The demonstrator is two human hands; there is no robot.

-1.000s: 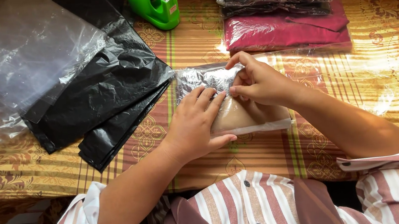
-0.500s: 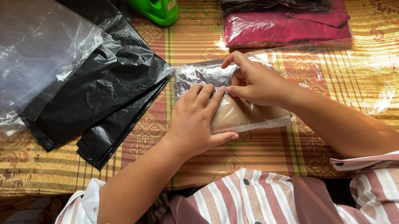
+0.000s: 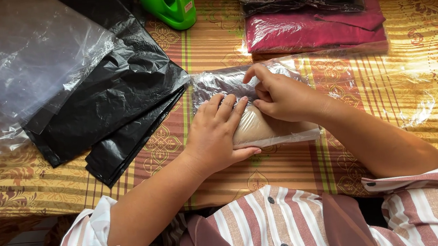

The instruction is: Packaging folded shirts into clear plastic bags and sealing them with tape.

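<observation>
Bench: open cloth at right of frame | black bags piled upper left, edge near packet | clear-wrapped beige packet at centre, pressed flat under left hand, grip released | right hand pinched on wrap's fold.

I sit at a table under a gold-and-maroon patterned striped cloth, sunlight falling bright across its right side.
</observation>
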